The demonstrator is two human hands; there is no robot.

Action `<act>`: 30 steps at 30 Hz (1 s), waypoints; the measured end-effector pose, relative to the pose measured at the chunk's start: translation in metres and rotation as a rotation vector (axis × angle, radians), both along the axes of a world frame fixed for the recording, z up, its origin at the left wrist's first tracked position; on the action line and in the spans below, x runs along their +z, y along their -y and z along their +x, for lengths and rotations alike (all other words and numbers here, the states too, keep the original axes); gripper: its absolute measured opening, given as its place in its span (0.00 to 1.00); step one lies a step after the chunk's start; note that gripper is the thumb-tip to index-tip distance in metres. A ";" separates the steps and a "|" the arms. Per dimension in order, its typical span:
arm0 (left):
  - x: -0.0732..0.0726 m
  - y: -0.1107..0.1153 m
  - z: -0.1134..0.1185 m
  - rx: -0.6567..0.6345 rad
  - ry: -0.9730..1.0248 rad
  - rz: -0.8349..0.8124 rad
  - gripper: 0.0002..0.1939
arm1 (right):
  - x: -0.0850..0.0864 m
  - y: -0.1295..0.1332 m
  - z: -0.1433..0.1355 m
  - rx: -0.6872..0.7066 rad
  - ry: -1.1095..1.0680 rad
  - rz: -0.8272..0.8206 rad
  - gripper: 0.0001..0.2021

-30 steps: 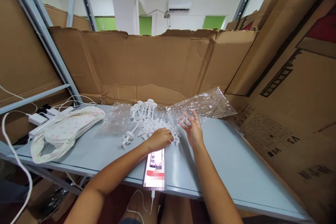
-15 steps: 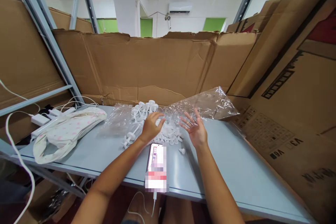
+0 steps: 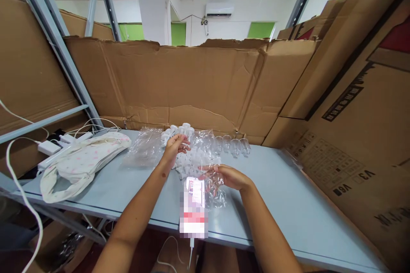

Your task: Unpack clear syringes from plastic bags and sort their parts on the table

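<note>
On table (image 3: pixel 275 187), right hand (image 3: pixel 229 177) grips a clear bag (image 3: pixel 214 187); left hand (image 3: pixel 174 147) pinches white parts (image 3: pixel 188 160); most parts seem unpacked yet.

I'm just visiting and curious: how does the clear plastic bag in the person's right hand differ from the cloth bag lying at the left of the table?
The clear plastic bag is see-through and crinkled; the cloth bag is opaque, off-white with pink spots.
The plastic bag is held in the right hand beside the phone; the cloth bag lies untouched near the table's left end.
The plastic bag looks smaller than the cloth bag.
Both are soft and lie limp.
</note>
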State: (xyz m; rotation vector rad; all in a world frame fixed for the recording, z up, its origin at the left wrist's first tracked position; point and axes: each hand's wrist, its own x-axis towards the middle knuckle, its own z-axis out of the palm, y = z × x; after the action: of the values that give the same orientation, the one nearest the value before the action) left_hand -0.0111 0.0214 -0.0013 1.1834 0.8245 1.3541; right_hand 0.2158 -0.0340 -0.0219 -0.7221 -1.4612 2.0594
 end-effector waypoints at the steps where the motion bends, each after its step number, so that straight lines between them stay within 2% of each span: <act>1: 0.000 0.002 0.000 0.026 -0.007 -0.009 0.20 | 0.001 0.002 -0.001 0.023 0.029 0.015 0.23; 3: 0.000 0.005 0.001 0.044 -0.019 -0.039 0.18 | 0.002 0.003 -0.002 0.024 0.083 0.085 0.24; 5: -0.002 0.007 0.001 0.019 -0.027 -0.071 0.18 | 0.001 0.002 -0.003 -0.070 0.121 0.180 0.25; 8: -0.007 0.010 0.004 -0.042 -0.028 -0.103 0.17 | -0.002 -0.004 -0.005 -0.390 0.088 0.271 0.25; 11: -0.010 0.014 0.011 -0.102 -0.070 -0.123 0.16 | -0.004 -0.010 -0.007 -0.708 -0.023 0.265 0.24; 14: -0.014 0.016 0.019 -0.126 -0.144 -0.142 0.17 | -0.006 -0.015 -0.007 -0.903 -0.049 0.227 0.20; 17: -0.021 0.015 0.025 -0.095 -0.178 -0.117 0.19 | -0.007 -0.017 -0.008 -0.983 -0.012 0.227 0.17; 22: -0.030 0.006 0.025 0.080 -0.222 0.010 0.18 | -0.008 -0.019 -0.010 -1.078 0.018 0.315 0.17; 30: -0.024 0.009 0.023 0.157 -0.210 0.104 0.16 | -0.012 -0.019 -0.007 -1.059 -0.033 0.406 0.16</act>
State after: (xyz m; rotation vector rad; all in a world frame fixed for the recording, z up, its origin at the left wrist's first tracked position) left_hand 0.0116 0.0124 -0.0253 1.3829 1.0242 1.4294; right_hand 0.2083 -0.0153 -0.0336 -0.9818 -1.0483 0.9352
